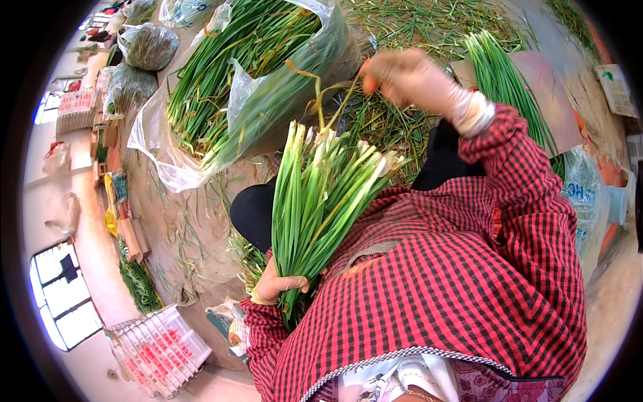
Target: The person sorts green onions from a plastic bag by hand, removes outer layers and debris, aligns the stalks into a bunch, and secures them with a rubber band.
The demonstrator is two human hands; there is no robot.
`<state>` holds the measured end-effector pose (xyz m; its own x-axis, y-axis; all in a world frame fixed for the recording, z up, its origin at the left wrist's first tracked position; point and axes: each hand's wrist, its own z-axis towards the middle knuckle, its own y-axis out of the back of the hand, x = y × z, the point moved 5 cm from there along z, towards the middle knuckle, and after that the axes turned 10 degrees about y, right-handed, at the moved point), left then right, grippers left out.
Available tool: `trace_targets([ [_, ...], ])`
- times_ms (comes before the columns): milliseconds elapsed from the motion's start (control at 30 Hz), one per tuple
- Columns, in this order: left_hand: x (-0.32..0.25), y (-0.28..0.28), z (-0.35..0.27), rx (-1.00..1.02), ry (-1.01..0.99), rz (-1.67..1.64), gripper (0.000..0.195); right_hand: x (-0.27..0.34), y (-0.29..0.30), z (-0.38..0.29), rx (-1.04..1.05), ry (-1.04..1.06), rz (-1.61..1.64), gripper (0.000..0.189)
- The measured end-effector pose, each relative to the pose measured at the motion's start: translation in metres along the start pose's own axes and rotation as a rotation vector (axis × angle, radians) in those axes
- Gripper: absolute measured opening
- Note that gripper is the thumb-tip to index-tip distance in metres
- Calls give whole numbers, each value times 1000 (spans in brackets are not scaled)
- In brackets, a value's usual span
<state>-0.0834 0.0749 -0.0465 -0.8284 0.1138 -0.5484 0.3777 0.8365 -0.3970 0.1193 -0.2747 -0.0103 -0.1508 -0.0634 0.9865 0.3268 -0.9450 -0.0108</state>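
Observation:
My left hand is closed around the leafy end of a bunch of green chives, held against my lap with the pale stem ends pointing away from me. Above those ends, my right hand is blurred by motion. An orange covering shows at its fingertips, which pinch a long yellowed leaf that trails down to the stems. Just ahead lies a large clear plastic bag, open and full of loose chives. To the right, a neat bundle of chives rests on a flat board.
Leaf scraps litter the floor between my knees and beyond. Filled plastic bags stand at the far left. Crates with red writing are stacked at the lower left. A clear plastic container sits by my right elbow.

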Motion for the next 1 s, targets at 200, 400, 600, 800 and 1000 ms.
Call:
trace_targets([
  [200, -4, -7, 5, -66, -24, -39, 58, -8, -8, -25, 238, -128, -244, 47],
  [400, 10, 6, 6, -291, -56, 191, 47, -12, -63, -29, -16, -87, 363, 17],
  [600, 2, -1, -3, -438, -150, 398, 38, -23, 33, -25, -212, -54, 155, 21],
  [800, 7, 2, 2, -428, -183, 494, 30, -55, -46, -21, 328, -225, -39, 79],
  [1000, 3, -9, 2, -319, -87, 468, 36, -38, -66, -16, 406, 42, -342, 44],
])
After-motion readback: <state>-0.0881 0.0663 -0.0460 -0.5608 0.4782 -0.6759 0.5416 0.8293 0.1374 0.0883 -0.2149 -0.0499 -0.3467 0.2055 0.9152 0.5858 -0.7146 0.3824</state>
